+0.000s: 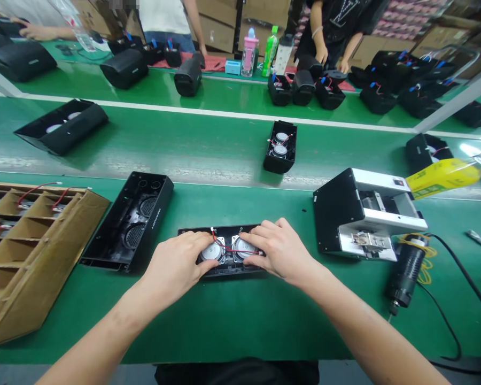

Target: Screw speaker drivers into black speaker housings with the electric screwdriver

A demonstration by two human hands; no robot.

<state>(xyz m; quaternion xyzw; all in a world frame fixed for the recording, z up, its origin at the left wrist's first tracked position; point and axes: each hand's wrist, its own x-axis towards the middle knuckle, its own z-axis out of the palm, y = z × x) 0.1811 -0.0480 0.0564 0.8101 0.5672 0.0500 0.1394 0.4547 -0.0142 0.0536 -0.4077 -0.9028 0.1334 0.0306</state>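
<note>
A black speaker housing (229,270) lies in front of me with its inside facing up. Two round silver speaker drivers sit in it side by side, and red and black wires with white plugs run across them. My left hand (177,261) has thumb and fingers closed round the left driver (212,252). Likewise, my right hand (279,248) grips the right driver (243,248) at its edges. To the left rests another black housing (134,216), its two round grilles showing inside.
At far left stands a cardboard divider box (52,267) holding wired drivers. A screw feeder (369,214) and a black electric screwdriver (406,275) with its cable are on the right. Beyond, a belt (208,133) carries housings, including one with drivers (280,147). Co-workers stand across it.
</note>
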